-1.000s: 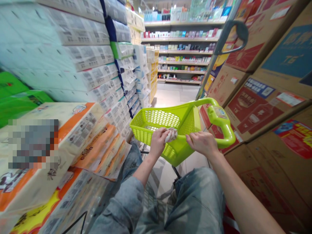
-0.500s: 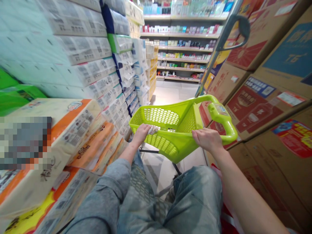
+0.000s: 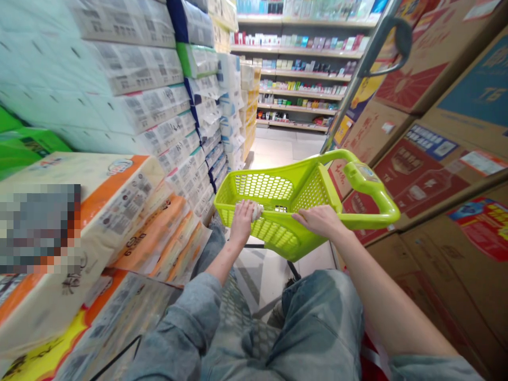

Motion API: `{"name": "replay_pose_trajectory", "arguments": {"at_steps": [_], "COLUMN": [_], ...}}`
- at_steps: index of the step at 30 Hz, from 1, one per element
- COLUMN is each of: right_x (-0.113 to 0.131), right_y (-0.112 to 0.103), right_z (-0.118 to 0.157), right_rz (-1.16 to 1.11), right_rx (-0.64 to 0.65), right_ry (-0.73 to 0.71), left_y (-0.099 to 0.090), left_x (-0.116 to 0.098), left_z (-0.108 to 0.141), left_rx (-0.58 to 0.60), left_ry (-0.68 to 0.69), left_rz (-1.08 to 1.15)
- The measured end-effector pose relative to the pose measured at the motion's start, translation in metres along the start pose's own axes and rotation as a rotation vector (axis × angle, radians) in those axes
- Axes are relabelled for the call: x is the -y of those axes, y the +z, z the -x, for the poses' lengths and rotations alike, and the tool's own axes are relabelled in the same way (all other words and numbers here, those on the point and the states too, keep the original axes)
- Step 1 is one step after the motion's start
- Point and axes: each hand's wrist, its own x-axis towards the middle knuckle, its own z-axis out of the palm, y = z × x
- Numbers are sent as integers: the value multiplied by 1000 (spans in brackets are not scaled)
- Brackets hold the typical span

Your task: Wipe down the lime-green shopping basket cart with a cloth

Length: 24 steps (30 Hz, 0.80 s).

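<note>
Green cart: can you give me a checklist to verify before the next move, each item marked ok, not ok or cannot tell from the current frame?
1. Left hand has its grip on the white cloth: ok.
2. White cloth is at the near rim of the green cart: ok.
3. Right hand is on that same rim, nearer the handle: ok for contact; how firm the grip is, cannot tell.
4. Green cart stands with its open side up: ok.
5. Handle is free of the cardboard boxes: cannot tell, as they overlap in this view.
6. Rim surface under the white cloth is clean: cannot tell, hidden.
</note>
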Motion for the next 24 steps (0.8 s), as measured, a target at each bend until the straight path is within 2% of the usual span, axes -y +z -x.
{"name": "replay_pose_trajectory", "arguments": {"at_steps": [4,7,10,13,15,17,21,24], "right_x": [12,11,9,9,9,10,11,10], "right_y": [-1,1,3,4,3,2,2,4], "right_z": [-6,-2,3,6,7,8,9,9], "right_rz": [27,14,8,17,21,20,20,23], "right_rx": [15,-10,-30,-32,-24,-16,-17,-33], "right_ry": [-47,-30,-13,-4,-6,-15,-21,-29], "left_y": [18,25,29,36,43,51,65,74], "left_x": [-59,-83,-83,-75,-75,-81,-101,-108], "left_z": [3,13,34,55,62,62,55,56], "left_rx": [-14,-78,-115,-124,-89,-55,-95,-93], "left_ry": [82,123,88,-79,-161,-220,-360,-374], "left_rz": [134,268,407,460,485,491,431,462]}}
